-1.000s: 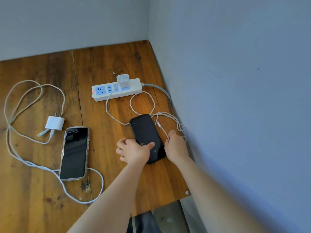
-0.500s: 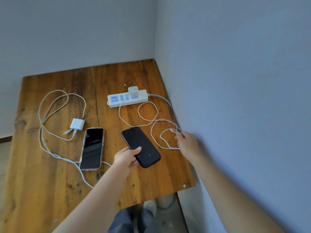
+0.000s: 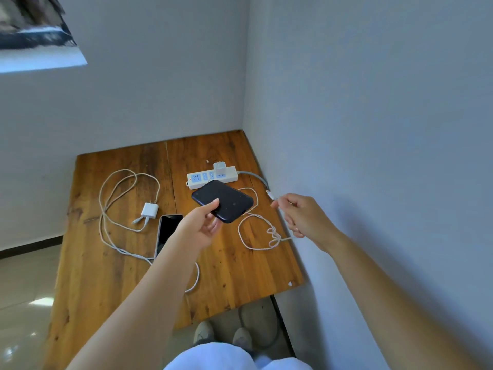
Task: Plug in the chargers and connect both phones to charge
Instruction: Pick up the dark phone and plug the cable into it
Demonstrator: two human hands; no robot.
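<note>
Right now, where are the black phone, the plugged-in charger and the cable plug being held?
black phone [image 3: 226, 200], head view, middle of its dark back.
plugged-in charger [image 3: 220, 169], head view, front of the white block on the power strip.
cable plug [image 3: 270, 194], head view, white connector tip beyond the right hand's fingers.

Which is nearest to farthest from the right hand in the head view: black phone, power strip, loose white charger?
From the right hand:
1. black phone, just left, held up in the left hand.
2. power strip, beyond the phone, toward the back wall.
3. loose white charger, far left on the table.
</note>
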